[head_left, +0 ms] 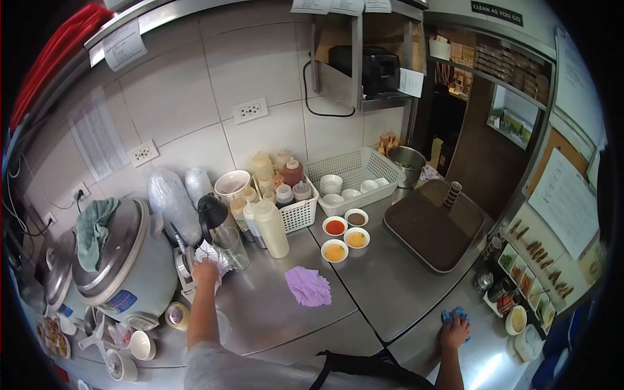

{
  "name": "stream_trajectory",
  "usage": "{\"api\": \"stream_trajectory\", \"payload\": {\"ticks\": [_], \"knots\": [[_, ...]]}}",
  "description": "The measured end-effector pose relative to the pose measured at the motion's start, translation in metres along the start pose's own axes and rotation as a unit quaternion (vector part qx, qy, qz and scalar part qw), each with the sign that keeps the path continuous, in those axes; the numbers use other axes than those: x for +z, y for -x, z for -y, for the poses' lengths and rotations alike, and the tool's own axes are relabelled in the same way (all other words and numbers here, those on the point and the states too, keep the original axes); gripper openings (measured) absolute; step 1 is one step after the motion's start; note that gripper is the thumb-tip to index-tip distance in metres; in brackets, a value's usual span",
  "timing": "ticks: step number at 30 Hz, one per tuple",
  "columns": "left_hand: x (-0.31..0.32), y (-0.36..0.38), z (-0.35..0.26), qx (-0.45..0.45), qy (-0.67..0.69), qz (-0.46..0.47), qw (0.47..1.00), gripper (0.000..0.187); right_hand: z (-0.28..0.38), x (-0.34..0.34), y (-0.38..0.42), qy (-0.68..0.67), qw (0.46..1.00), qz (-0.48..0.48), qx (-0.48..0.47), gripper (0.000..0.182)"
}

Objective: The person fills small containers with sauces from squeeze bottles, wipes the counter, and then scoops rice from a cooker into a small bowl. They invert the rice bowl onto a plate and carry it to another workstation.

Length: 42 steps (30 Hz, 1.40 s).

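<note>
1. Blue cloth (446,317) lies on the table (260,286) under the right hand (456,333), between three and four o'clock from the purple cloth (308,286), taking twelve as towards the tiled wall (260,58). This grip looks curled closed over the bunched fabric, probably so that palm and fingers can press it to the metal.
2. Just past nine o'clock, the left hand (207,270) is at a crumpled white cloth (218,255), possibly paper. Its fingertips are hidden, so whether that grip is closed cannot be told.
3. The purple cloth lies loose, touching neither hand; its spot between them perhaps suits either one's reach.
4. At one o'clock stand four small bowls (335,253): one red sauce, one brown, two yellow-orange. They are grouped closely, likely to be handled as a set.
5. One dark tray (429,227) sits at two o'clock. Two white baskets (300,220) stand towards twelve, their walls presumably keeping bottles and bowls together; the bottles overlap too much to count.
6. Near nine o'clock are two lidded cookers (153,273), one draped with a single green cloth (97,237).
</note>
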<state>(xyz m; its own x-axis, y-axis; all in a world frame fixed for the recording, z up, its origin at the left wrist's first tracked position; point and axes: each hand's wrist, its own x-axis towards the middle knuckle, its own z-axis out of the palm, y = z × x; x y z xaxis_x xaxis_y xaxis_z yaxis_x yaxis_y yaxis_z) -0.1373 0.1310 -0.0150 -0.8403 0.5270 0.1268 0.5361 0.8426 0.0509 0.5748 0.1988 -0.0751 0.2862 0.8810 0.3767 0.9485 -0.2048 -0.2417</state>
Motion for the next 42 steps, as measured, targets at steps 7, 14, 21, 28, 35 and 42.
{"api": "stream_trajectory", "payload": {"ticks": [7, 14, 21, 28, 35, 42], "knots": [[-0.045, 0.048, -0.027, 0.126, 0.160, -0.169, 0.964, 0.044, -0.004, 0.012, 0.009, -0.085, 0.995, 0.043, -0.012, 0.028], [-0.041, 0.133, -0.083, 0.364, 0.285, -0.074, 0.884, 0.037, 0.108, -0.007, 0.001, -0.505, 0.847, 0.161, 0.040, 0.026], [0.001, 0.212, -0.140, 0.408, 0.399, 0.015, 0.821, 0.043, 0.249, -0.064, 0.019, -0.401, 0.819, 0.186, -0.366, 0.041], [0.013, 0.224, -0.177, 0.466, 0.371, 0.094, 0.798, 0.055, 0.194, -0.022, 0.044, -0.367, 0.819, 0.294, -0.329, 0.031], [0.005, 0.262, -0.253, 0.545, 0.394, 0.086, 0.735, 0.054, 0.065, -0.082, 0.059, -0.422, 0.889, 0.175, -0.030, 0.022], [-0.012, 0.349, -0.354, 0.651, 0.456, 0.162, 0.585, 0.054, -0.056, -0.154, 0.150, -0.337, 0.917, 0.017, 0.213, 0.021]]}}
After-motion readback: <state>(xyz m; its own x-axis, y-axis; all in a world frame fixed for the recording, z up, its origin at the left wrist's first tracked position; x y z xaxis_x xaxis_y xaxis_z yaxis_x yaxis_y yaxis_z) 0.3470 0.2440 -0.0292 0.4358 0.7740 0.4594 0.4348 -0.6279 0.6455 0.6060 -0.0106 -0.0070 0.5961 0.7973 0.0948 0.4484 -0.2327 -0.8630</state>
